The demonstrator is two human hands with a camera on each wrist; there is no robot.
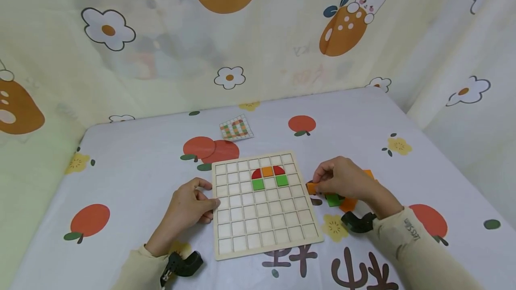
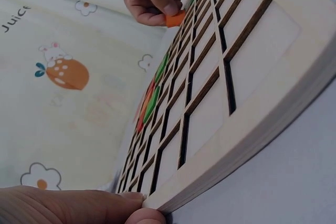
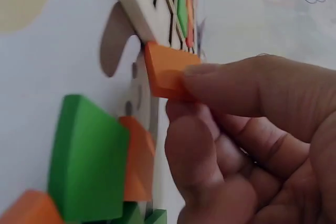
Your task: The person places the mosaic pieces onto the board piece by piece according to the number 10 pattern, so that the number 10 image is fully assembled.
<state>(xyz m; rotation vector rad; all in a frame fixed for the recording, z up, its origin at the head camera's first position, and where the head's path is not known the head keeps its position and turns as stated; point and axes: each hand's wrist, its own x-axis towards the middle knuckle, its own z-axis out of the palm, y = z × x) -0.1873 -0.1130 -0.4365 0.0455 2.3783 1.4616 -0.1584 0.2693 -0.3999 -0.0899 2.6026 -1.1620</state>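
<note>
A wooden grid board (image 1: pixel 215 236) lies flat on the table, with a raised lattice of square cells. Two red quarter-round tiles, an orange square tile (image 1: pixel 267 172) between them and two green square tiles sit in its upper cells. My left hand (image 1: pixel 187 205) holds the board's left edge between thumb and finger. Off the right edge, my right hand (image 1: pixel 346 178) pinches an orange tile (image 3: pixel 168 72) between thumb and fingers, close beside the board's rim. Loose green (image 3: pixel 89 161) and orange tiles lie beneath that hand, partly hidden by it.
A small printed pattern card (image 1: pixel 237 128) lies behind the board, showing coloured squares on a grid. The table is covered by a fruit-printed cloth (image 1: pixel 141 182). A patterned curtain (image 1: pixel 169 75) hangs behind and at the sides. Each wrist wears a black device (image 1: pixel 359 223).
</note>
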